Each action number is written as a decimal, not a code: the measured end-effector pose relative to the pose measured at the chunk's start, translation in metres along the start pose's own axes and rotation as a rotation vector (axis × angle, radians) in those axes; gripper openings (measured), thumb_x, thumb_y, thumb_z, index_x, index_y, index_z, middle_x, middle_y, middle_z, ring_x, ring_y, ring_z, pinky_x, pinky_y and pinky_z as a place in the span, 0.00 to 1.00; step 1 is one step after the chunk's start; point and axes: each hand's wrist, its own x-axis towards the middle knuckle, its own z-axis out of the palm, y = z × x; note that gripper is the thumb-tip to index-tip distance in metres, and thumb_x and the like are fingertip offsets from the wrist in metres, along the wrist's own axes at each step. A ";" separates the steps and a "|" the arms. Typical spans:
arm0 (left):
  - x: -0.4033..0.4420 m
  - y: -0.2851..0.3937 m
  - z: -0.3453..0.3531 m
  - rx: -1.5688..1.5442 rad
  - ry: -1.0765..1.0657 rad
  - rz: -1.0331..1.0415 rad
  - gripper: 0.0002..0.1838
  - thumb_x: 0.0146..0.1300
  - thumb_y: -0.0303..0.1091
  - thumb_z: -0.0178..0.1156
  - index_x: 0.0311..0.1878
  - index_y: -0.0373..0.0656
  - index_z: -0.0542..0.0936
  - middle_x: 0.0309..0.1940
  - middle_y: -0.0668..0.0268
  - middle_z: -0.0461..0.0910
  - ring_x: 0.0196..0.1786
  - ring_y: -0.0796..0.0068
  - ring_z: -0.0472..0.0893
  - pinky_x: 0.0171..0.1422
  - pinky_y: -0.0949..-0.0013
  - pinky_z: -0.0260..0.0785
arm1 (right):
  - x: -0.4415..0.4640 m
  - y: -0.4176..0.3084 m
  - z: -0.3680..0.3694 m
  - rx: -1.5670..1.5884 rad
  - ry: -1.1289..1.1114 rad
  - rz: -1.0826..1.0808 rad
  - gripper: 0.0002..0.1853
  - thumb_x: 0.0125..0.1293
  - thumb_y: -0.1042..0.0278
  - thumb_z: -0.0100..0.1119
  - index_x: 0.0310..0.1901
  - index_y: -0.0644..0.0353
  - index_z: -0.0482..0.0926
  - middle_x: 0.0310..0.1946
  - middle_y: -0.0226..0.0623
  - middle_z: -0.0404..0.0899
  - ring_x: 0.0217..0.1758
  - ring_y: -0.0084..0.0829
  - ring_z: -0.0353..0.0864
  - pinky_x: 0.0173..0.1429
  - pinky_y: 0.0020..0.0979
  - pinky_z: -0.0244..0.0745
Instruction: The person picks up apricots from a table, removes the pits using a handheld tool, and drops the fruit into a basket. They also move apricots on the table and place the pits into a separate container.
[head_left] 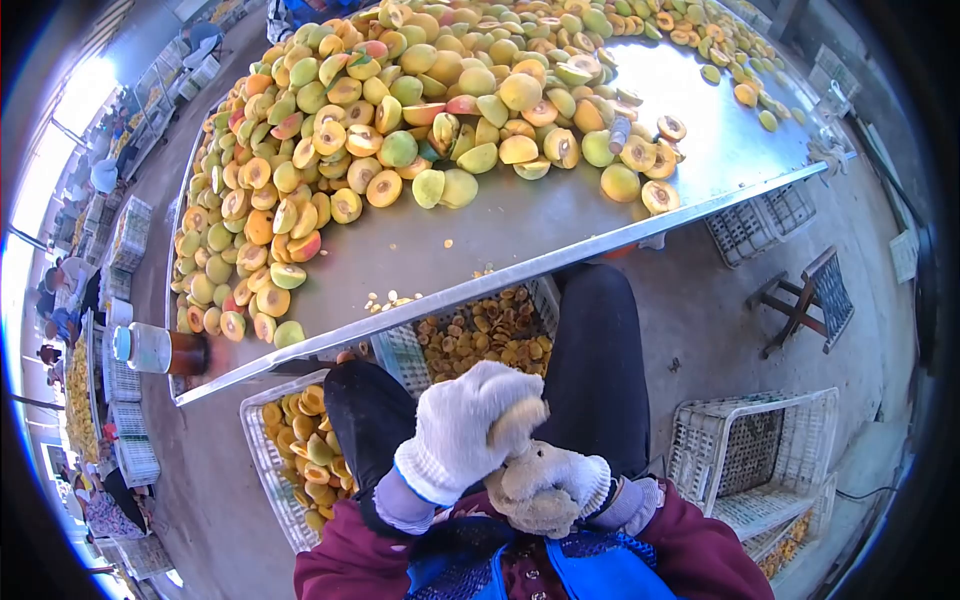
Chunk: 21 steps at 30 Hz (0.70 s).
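My left hand (468, 428), in a white knit glove with stained fingertips, is closed above my lap. My right hand (548, 490), in a dirtier glove, is closed just below it, and the two gloves touch. Whatever the fingers grip, if anything, is hidden. Beyond my knees, a metal table (370, 250) bears a large heap of halved yellow-green stone fruit (400, 100), like peaches or apricots, many with pits showing. A small cylindrical thing (620, 133) lies among the fruit near the right side of the heap.
A crate (250, 430) of fruit halves stands by my left leg. Between my knees is another crate (398, 358) with small brownish pieces. A white crate (690, 450) and folding stool (828, 300) stand right. A jar (150, 350) of dark liquid sits at the table's left corner. People work far left.
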 end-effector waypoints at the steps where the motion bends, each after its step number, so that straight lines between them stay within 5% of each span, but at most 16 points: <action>1: 0.001 0.002 -0.001 -0.069 -0.079 -0.204 0.11 0.65 0.38 0.60 0.42 0.41 0.83 0.36 0.59 0.83 0.38 0.58 0.84 0.42 0.63 0.76 | 0.001 -0.001 0.002 -0.001 0.001 0.003 0.14 0.66 0.61 0.62 0.37 0.64 0.74 0.13 0.27 0.70 0.09 0.19 0.67 0.14 0.22 0.64; 4: -0.001 -0.002 -0.003 -0.141 -0.115 -0.216 0.13 0.66 0.40 0.58 0.41 0.39 0.83 0.36 0.58 0.83 0.39 0.59 0.84 0.43 0.64 0.76 | 0.004 -0.004 0.005 -0.152 0.119 0.022 0.13 0.65 0.61 0.63 0.37 0.64 0.74 0.13 0.27 0.70 0.11 0.19 0.68 0.15 0.21 0.65; 6: -0.002 -0.002 -0.004 -0.116 -0.119 -0.188 0.14 0.67 0.41 0.57 0.41 0.38 0.83 0.37 0.57 0.83 0.39 0.59 0.84 0.43 0.64 0.76 | 0.002 -0.001 -0.004 -0.059 -0.034 0.032 0.14 0.64 0.60 0.64 0.37 0.63 0.74 0.16 0.28 0.71 0.12 0.18 0.69 0.17 0.21 0.66; 8: -0.010 -0.009 -0.001 -0.235 0.025 0.057 0.17 0.69 0.42 0.55 0.40 0.36 0.83 0.37 0.55 0.84 0.40 0.60 0.84 0.43 0.64 0.76 | 0.004 0.000 -0.001 -0.044 -0.067 0.011 0.14 0.64 0.60 0.64 0.37 0.63 0.74 0.17 0.28 0.72 0.13 0.18 0.69 0.17 0.21 0.66; 13: -0.018 -0.009 0.011 -0.553 0.178 -0.042 0.12 0.66 0.38 0.58 0.43 0.39 0.83 0.39 0.56 0.83 0.35 0.62 0.85 0.39 0.66 0.76 | 0.003 0.004 -0.005 0.015 -0.107 0.013 0.15 0.62 0.59 0.67 0.37 0.62 0.74 0.21 0.30 0.74 0.14 0.18 0.69 0.18 0.21 0.67; 16: -0.009 -0.002 0.002 -0.399 0.097 -0.060 0.17 0.69 0.42 0.54 0.41 0.36 0.83 0.36 0.54 0.84 0.37 0.59 0.85 0.39 0.62 0.76 | 0.004 0.004 -0.003 0.035 -0.124 0.014 0.16 0.62 0.59 0.67 0.37 0.62 0.73 0.21 0.30 0.74 0.13 0.18 0.69 0.17 0.21 0.66; 19: -0.001 -0.002 -0.009 -0.066 -0.206 -0.118 0.15 0.67 0.40 0.56 0.41 0.37 0.83 0.35 0.56 0.84 0.36 0.58 0.84 0.38 0.62 0.76 | 0.006 0.005 -0.002 0.047 -0.081 0.040 0.16 0.62 0.59 0.67 0.37 0.62 0.73 0.19 0.29 0.73 0.12 0.18 0.68 0.16 0.22 0.65; 21: -0.004 -0.008 -0.007 -0.071 -0.009 0.222 0.12 0.61 0.40 0.63 0.45 0.47 0.83 0.37 0.62 0.83 0.34 0.57 0.84 0.37 0.62 0.77 | 0.007 0.007 0.002 0.106 -0.247 0.005 0.15 0.64 0.60 0.65 0.37 0.63 0.73 0.15 0.27 0.70 0.11 0.18 0.67 0.15 0.22 0.64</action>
